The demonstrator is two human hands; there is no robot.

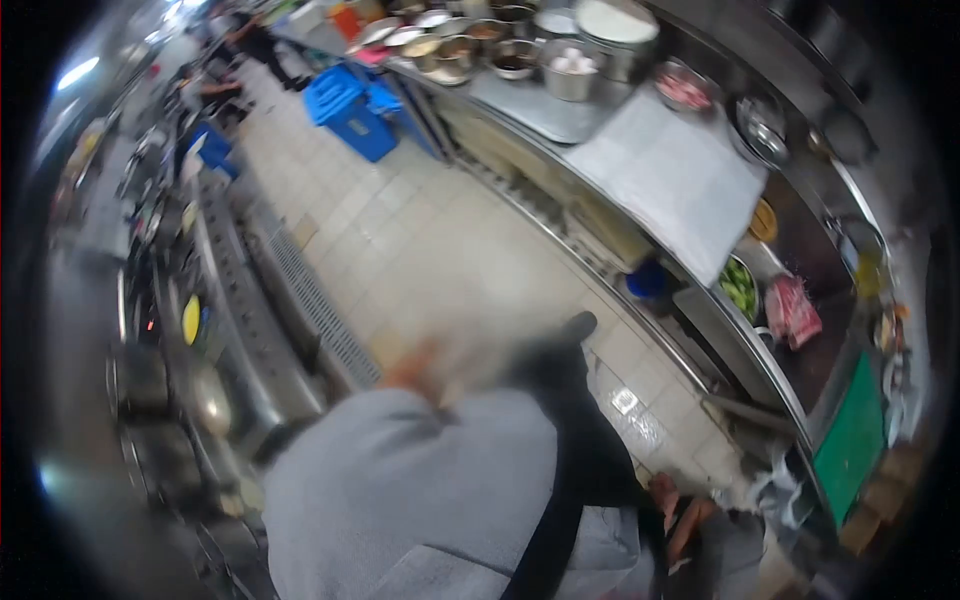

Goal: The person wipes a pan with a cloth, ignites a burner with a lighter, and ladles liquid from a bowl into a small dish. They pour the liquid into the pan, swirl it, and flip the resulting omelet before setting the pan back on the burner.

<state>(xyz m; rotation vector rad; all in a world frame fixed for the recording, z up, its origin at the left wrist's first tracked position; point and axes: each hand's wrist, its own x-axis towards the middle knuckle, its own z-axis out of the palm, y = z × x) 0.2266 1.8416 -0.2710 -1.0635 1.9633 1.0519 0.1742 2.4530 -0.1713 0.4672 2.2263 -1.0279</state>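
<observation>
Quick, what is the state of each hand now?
Left hand: motion-blurred above the grey sleeve; state cannot be told.
Right hand: low near the counter edge; grip cannot be told.

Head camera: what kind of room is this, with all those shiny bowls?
Most likely a restaurant kitchen: metal bowls of food line a long steel counter, with a green cutting board and a cooking range opposite.

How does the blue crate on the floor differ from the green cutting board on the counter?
The blue crate stands on the tiled floor, far up the aisle; the green cutting board lies flat on the steel counter, much nearer. The crate is a deep box; the board is a thin slab.
</observation>
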